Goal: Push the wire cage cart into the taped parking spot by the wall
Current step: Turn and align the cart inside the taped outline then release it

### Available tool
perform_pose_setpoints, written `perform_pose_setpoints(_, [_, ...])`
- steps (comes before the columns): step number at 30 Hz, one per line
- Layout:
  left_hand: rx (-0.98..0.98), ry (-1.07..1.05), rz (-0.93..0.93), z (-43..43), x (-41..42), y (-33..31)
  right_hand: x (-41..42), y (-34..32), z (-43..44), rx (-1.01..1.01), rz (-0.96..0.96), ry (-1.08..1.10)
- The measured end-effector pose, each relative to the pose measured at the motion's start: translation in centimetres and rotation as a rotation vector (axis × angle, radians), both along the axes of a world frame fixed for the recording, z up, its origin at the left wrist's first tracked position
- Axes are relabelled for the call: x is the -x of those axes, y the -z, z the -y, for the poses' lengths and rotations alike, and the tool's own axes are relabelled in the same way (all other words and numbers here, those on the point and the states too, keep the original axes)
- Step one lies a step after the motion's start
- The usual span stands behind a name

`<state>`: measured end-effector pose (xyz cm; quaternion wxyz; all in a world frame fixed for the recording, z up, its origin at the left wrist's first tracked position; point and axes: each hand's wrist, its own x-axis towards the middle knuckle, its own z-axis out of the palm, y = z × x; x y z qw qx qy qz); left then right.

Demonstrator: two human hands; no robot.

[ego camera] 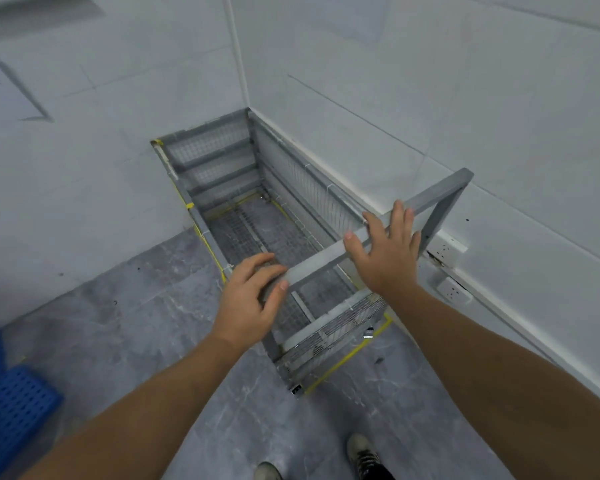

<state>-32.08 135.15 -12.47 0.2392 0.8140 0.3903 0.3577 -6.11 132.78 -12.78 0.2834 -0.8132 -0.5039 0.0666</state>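
The grey wire cage cart (pixel 219 157) stands in the room's corner, its long side along the right wall (pixel 447 109) and its far end against the left wall. Yellow floor tape (pixel 340 363) outlines the spot and shows just outside the cart's near end and left side. The cart's grey handle bar (pixel 321 256) rises at the near end. My left hand (pixel 246 299) curls over the bar's left end, thumb on the near side. Farther right on the bar lies my right hand (pixel 385 251), flat with fingers spread and not wrapped around it.
Blue perforated plastic crates (pixel 13 403) sit on the floor at the lower left. Two white wall sockets (pixel 454 291) are mounted low on the right wall beside the handle. My shoes (pixel 364 452) stand on the grey marbled floor behind the cart.
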Motion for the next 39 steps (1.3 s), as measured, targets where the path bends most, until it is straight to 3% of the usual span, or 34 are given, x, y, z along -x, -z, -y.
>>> perform_pose_setpoints(7, [0.047, -0.156, 0.101, 0.5, -3.0, 0.3, -3.6, 0.0, -1.5, -0.047, 0.007, -0.075])
perform_pose_setpoints(16, [0.054, -0.254, 0.052, 0.0, -8.5, 0.4, -9.8, -0.9, -3.5, 0.043, 0.05, -0.135])
perform_pose_setpoints(26, [0.028, -0.298, -0.218, 0.4, -7.4, -0.7, -9.7, -1.1, -3.3, 0.098, 0.172, -0.207])
perform_pose_setpoints(30, [-0.02, -0.334, -0.47, 1.0, -7.6, -1.3, -10.1, -0.8, -3.5, 0.046, 0.284, -0.235])
perform_pose_setpoints(39, [0.008, -0.078, -0.769, -0.1, -10.2, -4.0, -8.1, -1.9, -3.9, 0.056, 0.32, -0.393])
